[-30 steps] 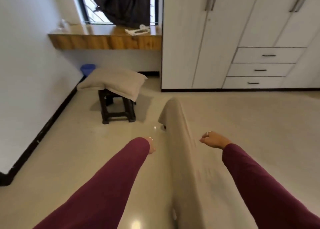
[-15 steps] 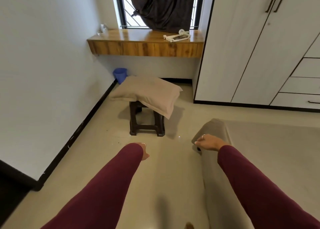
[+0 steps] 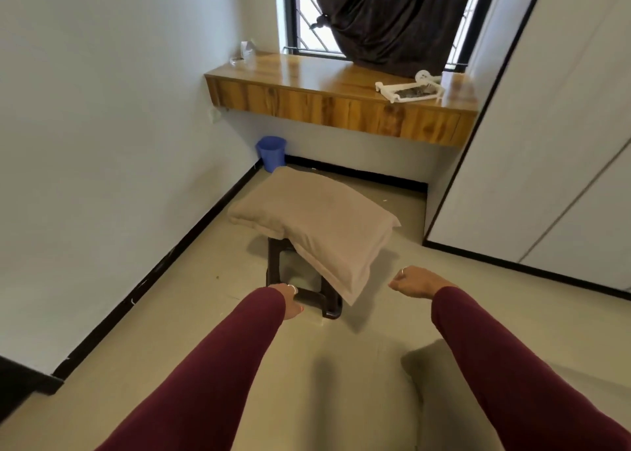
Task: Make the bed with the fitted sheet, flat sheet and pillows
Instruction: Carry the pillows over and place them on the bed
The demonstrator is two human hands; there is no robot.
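A beige pillow (image 3: 317, 222) lies across a small dark stool (image 3: 327, 305), overhanging it toward me on the right. My left hand (image 3: 290, 302) hangs just in front of the stool's near leg, fingers loosely curled and holding nothing. My right hand (image 3: 416, 285) hovers a little to the right of the pillow's near corner, also loosely curled around nothing. Neither hand touches the pillow. The corner of the bed under its beige sheet (image 3: 444, 409) shows low between my arms.
A blue bin (image 3: 272, 152) stands in the corner behind the stool. A wooden shelf (image 3: 341, 104) runs under the window with a white hanger (image 3: 409, 90) on it. White wardrobe doors (image 3: 546, 143) fill the right; a white wall (image 3: 102, 143) closes the left.
The view has swung left and closer to the stool. My right hand has come off the bed's corner, and both hands now reach out near the pillow.
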